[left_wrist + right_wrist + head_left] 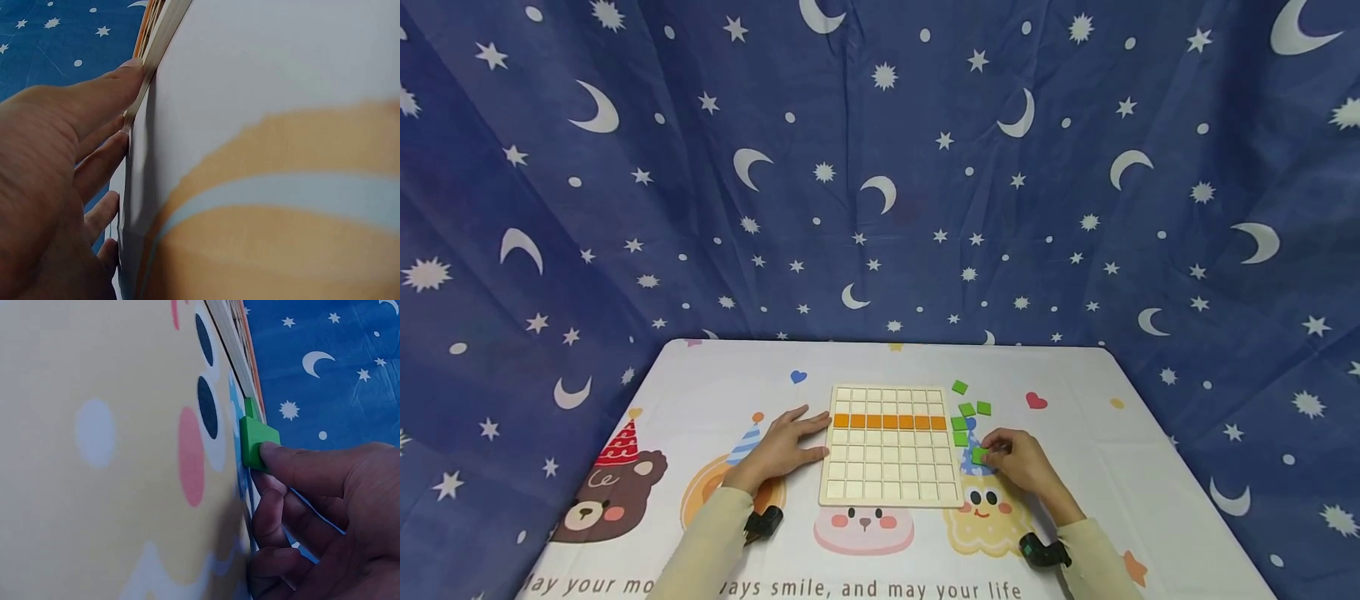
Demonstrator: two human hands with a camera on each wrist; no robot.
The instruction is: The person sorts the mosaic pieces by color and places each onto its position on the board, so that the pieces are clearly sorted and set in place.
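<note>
A pale wooden grid board [891, 467] lies on the table, with one row of orange tiles [891, 422] filling cells across its upper part. My left hand [786, 446] rests at the board's left edge, its fingers extended and thumb touching the side, as the left wrist view also shows. To the right of the board, my right hand [1022, 460] pinches a green square tile [259, 442] between thumb and fingers. Several loose green tiles [959, 423] lie beside the board's right edge, just beyond that hand.
The white tablecloth [700, 375] carries printed cartoon figures, hearts and lettering. A blue curtain [880, 275] with moons and stars hangs behind the table and at both sides. Black wrist cameras [764, 523] are worn on both wrists.
</note>
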